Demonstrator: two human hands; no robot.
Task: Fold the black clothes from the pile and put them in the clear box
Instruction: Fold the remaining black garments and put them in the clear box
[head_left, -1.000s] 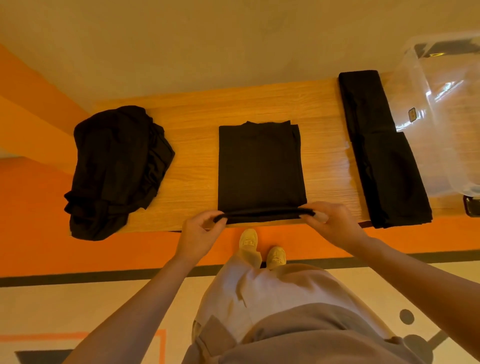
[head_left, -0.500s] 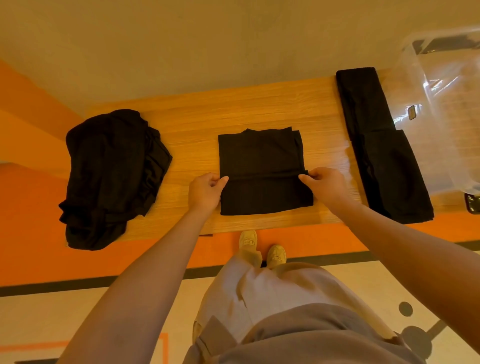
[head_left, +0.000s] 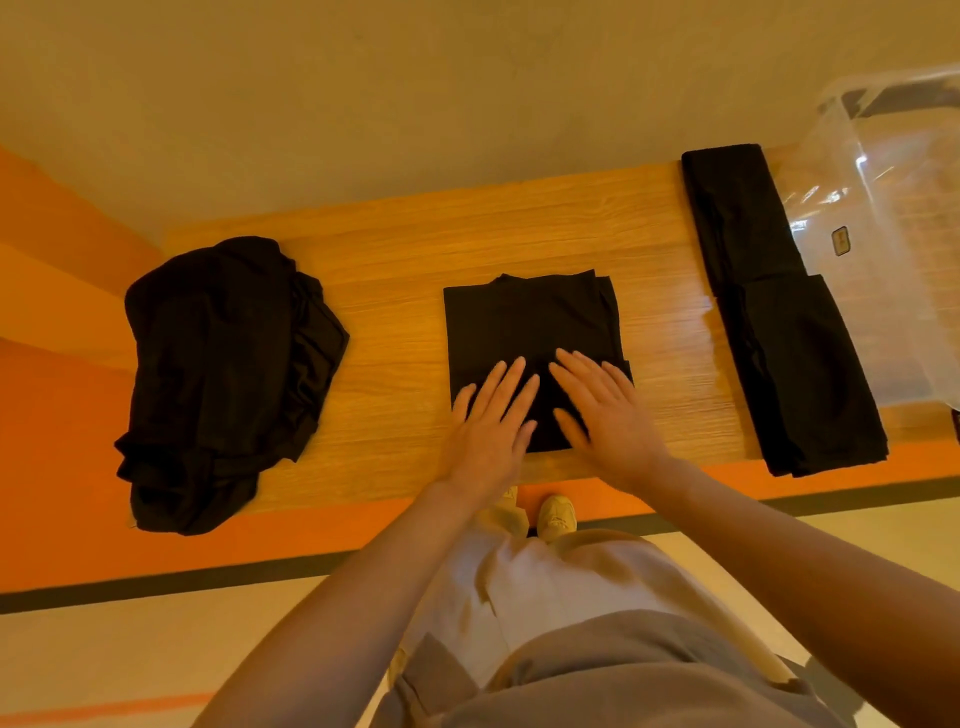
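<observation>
A folded black garment (head_left: 524, 322) lies square in the middle of the wooden table (head_left: 395, 291). My left hand (head_left: 491, 421) and my right hand (head_left: 605, 410) lie flat side by side on its near half, fingers straight and spread, pressing the cloth down. An unfolded pile of black clothes (head_left: 228, 374) sits at the table's left end. Two folded black garments (head_left: 779, 306) lie end to end at the right, beside the clear box (head_left: 893, 218), whose right part is cut off by the frame.
The table's near edge runs just behind my wrists, with an orange panel below it. My legs and shoes (head_left: 556, 514) stand close to that edge. Bare wood shows between the pile and the middle garment.
Both hands carried the garment's near edge up and over, halving it. They have let go of the edge and now press flat on the folded cloth.
</observation>
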